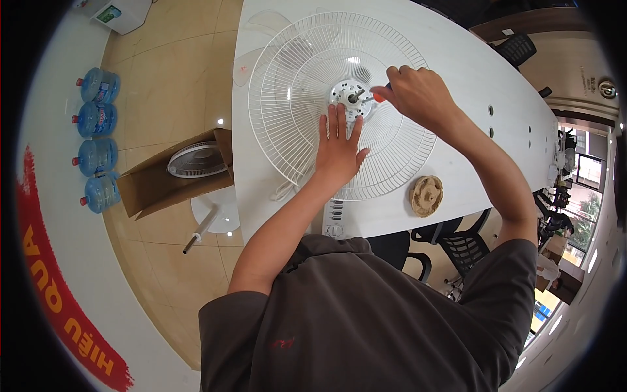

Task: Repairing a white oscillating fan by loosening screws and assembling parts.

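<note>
A white wire fan guard (pixel 281 98) lies on the white table, with the motor's mounting plate and shaft (pixel 353 97) at its middle. My left hand (pixel 336 150) rests on the guard, fingers spread, fingertips at the plate's lower edge. My right hand (pixel 418 95) is closed on a screwdriver (pixel 379 97) with an orange part, held at the plate beside the shaft. Clear fan blades (pixel 243 68) lie partly under the guard at the back left. A fan control panel (pixel 336 219) shows at the near edge, and a round beige molded piece (pixel 426 196) sits to the right.
The white table (pixel 522 157) extends right, with black chairs (pixel 460 242) along it. On the floor at left are an open cardboard box (pixel 140 189) with another guard, a white stand with a pole (pixel 202 232), and several blue water bottles (pixel 98 153).
</note>
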`<state>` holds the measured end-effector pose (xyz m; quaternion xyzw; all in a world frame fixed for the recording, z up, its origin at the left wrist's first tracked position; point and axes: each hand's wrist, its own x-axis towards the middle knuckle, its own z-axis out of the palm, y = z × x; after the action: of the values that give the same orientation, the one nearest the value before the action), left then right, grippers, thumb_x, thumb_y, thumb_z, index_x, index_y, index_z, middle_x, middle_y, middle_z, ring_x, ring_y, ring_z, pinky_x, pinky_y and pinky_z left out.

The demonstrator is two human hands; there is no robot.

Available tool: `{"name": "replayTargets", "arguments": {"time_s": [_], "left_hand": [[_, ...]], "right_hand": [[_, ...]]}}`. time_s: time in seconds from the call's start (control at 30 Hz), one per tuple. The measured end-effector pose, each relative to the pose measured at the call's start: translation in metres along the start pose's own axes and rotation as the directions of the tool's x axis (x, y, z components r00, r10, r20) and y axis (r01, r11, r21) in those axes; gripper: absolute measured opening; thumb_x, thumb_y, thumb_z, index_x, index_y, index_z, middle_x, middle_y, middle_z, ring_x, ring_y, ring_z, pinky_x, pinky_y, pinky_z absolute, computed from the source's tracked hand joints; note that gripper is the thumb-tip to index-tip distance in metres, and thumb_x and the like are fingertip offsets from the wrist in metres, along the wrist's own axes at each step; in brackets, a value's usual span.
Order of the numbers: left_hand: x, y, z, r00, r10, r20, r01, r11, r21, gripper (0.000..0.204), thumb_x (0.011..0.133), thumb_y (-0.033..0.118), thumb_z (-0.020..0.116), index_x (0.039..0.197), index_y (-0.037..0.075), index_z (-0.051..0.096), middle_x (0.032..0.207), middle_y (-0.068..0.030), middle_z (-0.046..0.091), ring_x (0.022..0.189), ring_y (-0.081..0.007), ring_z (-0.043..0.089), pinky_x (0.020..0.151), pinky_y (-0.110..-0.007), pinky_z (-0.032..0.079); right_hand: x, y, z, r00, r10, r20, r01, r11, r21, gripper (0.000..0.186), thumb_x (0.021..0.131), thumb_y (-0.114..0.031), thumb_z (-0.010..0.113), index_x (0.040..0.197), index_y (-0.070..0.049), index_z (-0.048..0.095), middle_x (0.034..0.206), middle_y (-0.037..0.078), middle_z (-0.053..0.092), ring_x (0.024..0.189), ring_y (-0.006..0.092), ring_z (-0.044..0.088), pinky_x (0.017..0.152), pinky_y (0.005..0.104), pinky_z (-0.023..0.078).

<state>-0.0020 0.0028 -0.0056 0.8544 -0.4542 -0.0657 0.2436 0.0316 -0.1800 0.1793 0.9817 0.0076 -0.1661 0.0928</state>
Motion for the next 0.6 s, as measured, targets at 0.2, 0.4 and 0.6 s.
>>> {"name": "replayTargets", "arguments": {"time_s": [0.2,0.4,0.6], "left_hand": [[0.003,0.003,0.0,1.0,0.004,0.003,-0.004,1.0,-0.003,0.075,0.096,0.049,0.059,0.153,0.005,0.038,0.16,-0.0378,0.016,0.15,-0.054,0.01,0.12,-0.065,0.009],[0.001,0.001,0.0,1.0,-0.003,0.005,0.003,1.0,0.004,0.075,0.097,0.049,0.058,0.154,0.005,0.037,0.16,-0.0374,0.016,0.15,-0.0531,0.011,0.12,-0.065,0.008],[0.002,0.003,-0.002,0.999,0.007,0.034,-0.008,1.0,0.025,0.075,0.097,0.049,0.057,0.154,0.005,0.036,0.159,-0.0381,0.017,0.15,-0.0537,0.01,0.12,-0.065,0.007]], "right_hand": [[-0.01,0.026,0.013,0.927,-0.156,-0.341,0.186,0.981,0.054,0.041,0.091,-0.033,0.074,0.109,0.002,0.06,0.089,0.018,0.066,0.067,0.027,0.07,0.055,0.0343,0.053],[-0.005,0.004,0.008,0.999,0.016,-0.042,-0.015,1.0,0.02,0.046,0.086,-0.027,0.08,0.114,0.0,0.055,0.089,0.016,0.064,0.067,0.0286,0.07,0.056,0.0353,0.053],[-0.013,0.023,0.014,0.948,-0.074,-0.311,0.131,0.977,0.168,0.043,0.085,-0.022,0.08,0.115,-0.001,0.059,0.092,0.017,0.065,0.071,0.0292,0.071,0.057,0.0363,0.054]]}}
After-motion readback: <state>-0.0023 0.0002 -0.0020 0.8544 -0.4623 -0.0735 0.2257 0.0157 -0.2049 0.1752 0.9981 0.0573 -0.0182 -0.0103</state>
